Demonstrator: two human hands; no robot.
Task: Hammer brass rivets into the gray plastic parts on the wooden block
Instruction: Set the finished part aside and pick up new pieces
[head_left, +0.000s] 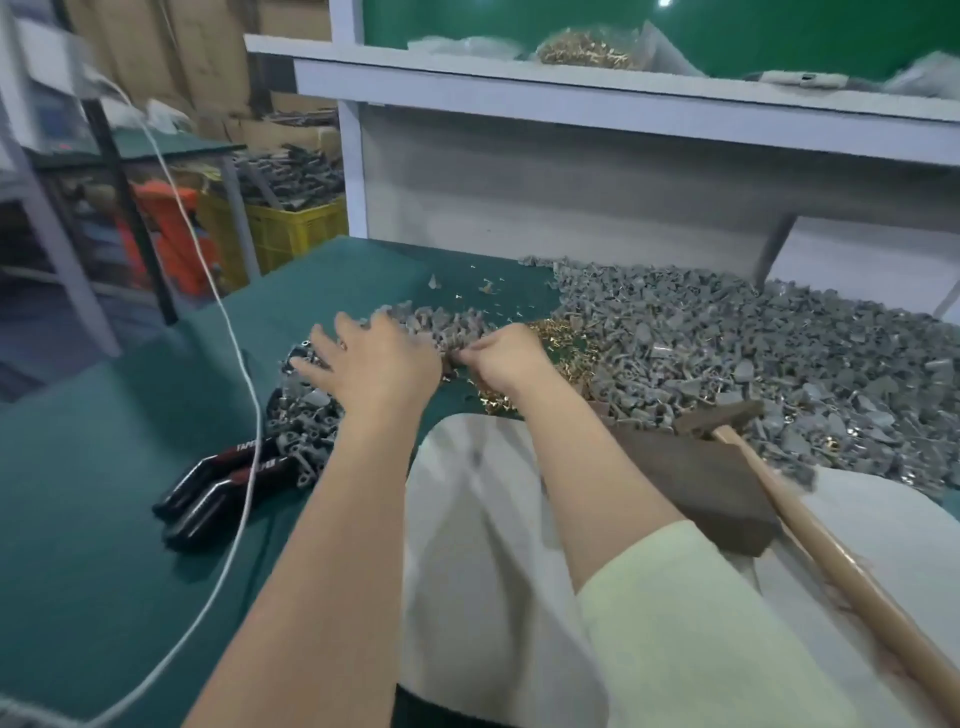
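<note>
— Hundreds of gray plastic parts (727, 353) heap the tabletop (104, 467). Hands?
— Left hand (363, 358) lies spread on them. Right hand (498, 358) curls at the brass rivets (563, 343), grasp unclear. They look tiny, probably slippery: pinch with fingertips.

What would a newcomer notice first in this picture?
First, the heap of gray plastic parts covering the green table's right side. Beside it glitter brass rivets, where both hands work: left hand spread flat, right hand curled. A hammer lies on the wooden block at right.

Soft even indoor light, slight blur, wide-angle edge distortion
</note>
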